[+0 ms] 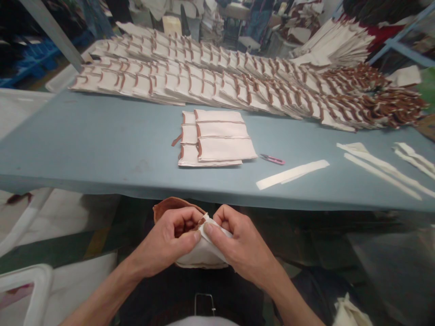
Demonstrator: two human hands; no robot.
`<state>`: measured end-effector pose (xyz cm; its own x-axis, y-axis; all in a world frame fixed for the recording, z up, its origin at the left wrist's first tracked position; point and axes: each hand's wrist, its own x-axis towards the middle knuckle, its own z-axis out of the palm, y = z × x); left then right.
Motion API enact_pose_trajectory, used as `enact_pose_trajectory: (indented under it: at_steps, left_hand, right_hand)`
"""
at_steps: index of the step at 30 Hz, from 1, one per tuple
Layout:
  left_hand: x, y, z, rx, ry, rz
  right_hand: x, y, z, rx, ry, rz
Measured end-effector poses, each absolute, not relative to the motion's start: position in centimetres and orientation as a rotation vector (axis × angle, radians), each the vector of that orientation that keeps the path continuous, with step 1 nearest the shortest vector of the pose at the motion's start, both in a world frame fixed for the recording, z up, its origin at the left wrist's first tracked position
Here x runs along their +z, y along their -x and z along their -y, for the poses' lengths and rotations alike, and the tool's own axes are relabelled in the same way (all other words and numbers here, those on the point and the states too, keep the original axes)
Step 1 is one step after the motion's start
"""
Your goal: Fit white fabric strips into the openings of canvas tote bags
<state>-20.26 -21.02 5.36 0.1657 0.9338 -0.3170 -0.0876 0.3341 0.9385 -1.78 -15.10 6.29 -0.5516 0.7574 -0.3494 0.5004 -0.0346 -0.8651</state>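
A cream cloth piece with a brown part (203,251) is held over my lap, just below the table's front edge. My left hand (173,235) pinches its top edge near the brown trim. Close beside it, my right hand (234,235) grips the cream fabric with the thumb on top. The fingertips of both hands almost touch. On the table ahead lies a small stack of cream pouches with brown edging (224,136). Pink-handled thread snips (273,159) rest right of that stack.
Long overlapping rows of cream pouches (190,81) cover the back of the blue-grey table (102,140). Cream strips (292,174) lie at the front right, with more strips (384,170) beyond. A white plastic frame (41,290) stands at the lower left.
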Motion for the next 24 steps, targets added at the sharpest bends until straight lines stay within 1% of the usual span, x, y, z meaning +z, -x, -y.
enact_pose_trajectory:
  at_steps: [7, 14, 19, 24]
  left_hand:
    - [5.8, 19.8, 20.8, 0.89, -0.98, -1.304]
    - [6.1, 19.0, 21.3, 0.821, -1.424, -1.574]
    - [5.8, 18.0, 21.7, 0.912, -1.484, -1.679]
    - [5.7, 17.3, 22.1, 0.99, -1.515, -1.737]
  right_hand:
    - [6.4, 1.8, 15.0, 1.613, 1.342, 2.042]
    - [5.3, 1.9, 15.1, 1.635, 1.325, 2.037]
    - [4.7, 1.7, 15.3, 1.71, 1.228, 1.985]
    - [4.2, 2.2, 16.0, 1.575, 1.206, 1.936]
